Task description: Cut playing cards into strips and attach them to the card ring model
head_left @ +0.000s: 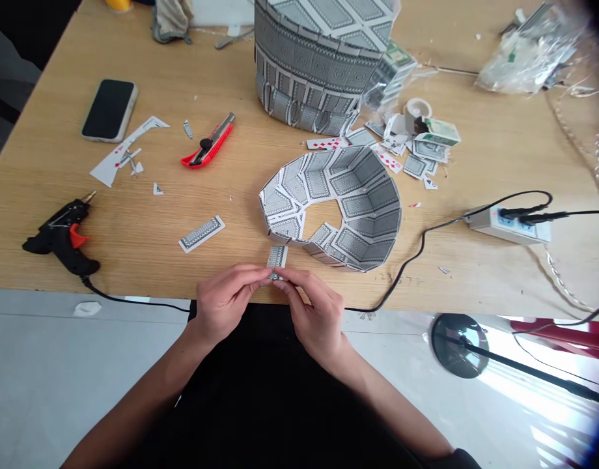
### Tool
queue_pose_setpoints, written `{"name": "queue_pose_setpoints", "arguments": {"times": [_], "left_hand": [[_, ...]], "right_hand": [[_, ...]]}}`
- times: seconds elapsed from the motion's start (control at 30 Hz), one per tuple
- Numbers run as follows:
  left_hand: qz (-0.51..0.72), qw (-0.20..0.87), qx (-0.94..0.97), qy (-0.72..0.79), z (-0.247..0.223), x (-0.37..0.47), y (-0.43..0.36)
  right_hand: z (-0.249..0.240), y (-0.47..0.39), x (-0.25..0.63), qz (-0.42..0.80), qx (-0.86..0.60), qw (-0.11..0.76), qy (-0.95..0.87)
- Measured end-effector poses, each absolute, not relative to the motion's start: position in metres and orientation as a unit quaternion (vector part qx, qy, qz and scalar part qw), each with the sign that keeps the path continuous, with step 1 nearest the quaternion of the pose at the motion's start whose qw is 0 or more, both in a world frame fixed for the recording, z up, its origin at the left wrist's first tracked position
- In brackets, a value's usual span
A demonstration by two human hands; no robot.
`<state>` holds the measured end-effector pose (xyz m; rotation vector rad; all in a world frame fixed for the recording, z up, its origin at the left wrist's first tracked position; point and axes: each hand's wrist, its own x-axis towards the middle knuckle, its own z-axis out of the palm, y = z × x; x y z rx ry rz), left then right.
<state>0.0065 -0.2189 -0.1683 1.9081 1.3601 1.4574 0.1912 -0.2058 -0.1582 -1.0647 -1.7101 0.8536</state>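
Between my left hand (226,299) and my right hand (316,316) is a narrow strip of playing card (277,256), patterned grey and white. Both hands pinch its near end with thumbs and index fingertips, at the front edge of the table. Just beyond the strip stands a low, rounded ring of folded playing cards (382,198), open at the top and through its middle. Another cut card strip (202,233) lies flat to the left of my hands. Whether the held strip is creased under my fingers is hidden.
A black glue gun (65,234) lies at left, its cord along the front edge. Behind are a red utility knife (209,143), a phone (110,109) and card scraps (126,153). A tall card-built structure (314,71) stands at the back; a power strip (509,223) sits right.
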Motion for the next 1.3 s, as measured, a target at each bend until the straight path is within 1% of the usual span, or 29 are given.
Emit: {"name": "queue_pose_setpoints", "arguments": {"times": [0.13,0.27,0.5,0.67,0.73,0.8,0.87,0.97,1.03,1.1,1.2,1.3], "left_hand": [[0.523,0.166,0.677,0.49,-0.171,0.008,-0.221],[0.526,0.157,0.676,0.492,-0.169,0.01,-0.22],[0.513,0.15,0.685,0.495,-0.167,0.009,-0.219],[0.488,0.079,0.704,0.51,-0.163,0.009,-0.217],[0.478,0.071,0.716,0.504,-0.162,0.009,-0.216],[0.476,0.069,0.724,0.495,-0.163,0.01,-0.217],[0.484,0.063,0.723,0.488,-0.164,0.009,-0.218],[0.499,0.063,0.717,0.482,-0.166,0.009,-0.22],[0.496,0.067,0.723,0.476,-0.167,0.01,-0.221],[0.487,0.072,0.736,0.465,-0.167,0.011,-0.222],[0.48,0.103,0.746,0.45,-0.165,0.013,-0.223],[0.468,0.177,0.723,0.476,-0.16,0.012,-0.223]], "right_hand": [[-0.156,-0.205,0.192,0.313,-0.438,0.453,-0.711],[-0.155,-0.202,0.192,0.285,-0.447,0.466,-0.709],[-0.161,-0.201,0.196,0.276,-0.425,0.453,-0.734],[-0.165,-0.201,0.2,0.265,-0.398,0.454,-0.752],[-0.166,-0.201,0.2,0.271,-0.396,0.456,-0.75],[-0.165,-0.201,0.199,0.291,-0.41,0.457,-0.734],[-0.162,-0.202,0.2,0.338,-0.436,0.45,-0.702],[-0.156,-0.201,0.202,0.489,-0.469,0.432,-0.595],[-0.152,-0.199,0.204,0.602,-0.462,0.412,-0.505],[-0.149,-0.197,0.205,0.671,-0.444,0.396,-0.443],[-0.149,-0.196,0.205,0.672,-0.443,0.414,-0.425],[-0.152,-0.201,0.204,0.605,-0.472,0.429,-0.477]]}}
